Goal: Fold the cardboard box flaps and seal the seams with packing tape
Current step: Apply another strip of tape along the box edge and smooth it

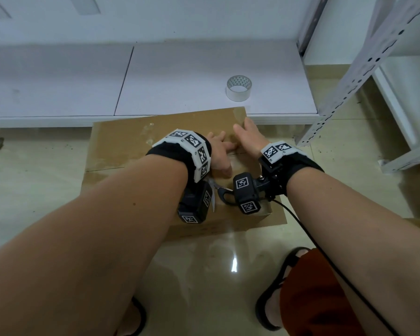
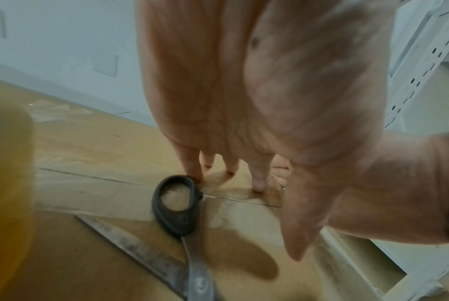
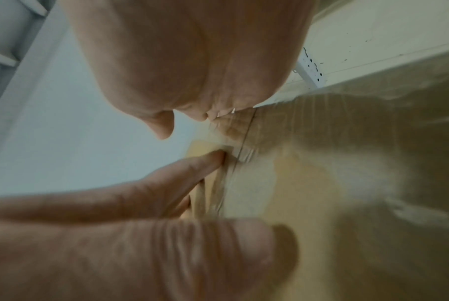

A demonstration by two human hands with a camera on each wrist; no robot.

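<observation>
The brown cardboard box (image 1: 131,146) stands on the floor with its top flaps folded flat. A strip of clear tape (image 1: 238,161) lies along the seam (image 2: 94,178) at the box's right end. My left hand (image 1: 218,151) presses straight fingertips (image 2: 259,183) onto the taped seam. My right hand (image 1: 250,137) lies flat beside it, its fingers reaching the box's far edge, where they press the tape (image 3: 231,173) down. The clear tape roll (image 1: 238,88) stands beyond the box on the white platform. Scissors (image 1: 224,194) rest on the box under my wrists, with the black handle (image 2: 177,203) just behind my left fingers.
A low white platform (image 1: 180,76) runs behind the box. A perforated metal shelf upright (image 1: 349,76) slants down at the right. A black cable (image 1: 301,226) trails from my right wrist. My sandalled feet (image 1: 277,299) stand on the glossy tile floor (image 1: 204,263).
</observation>
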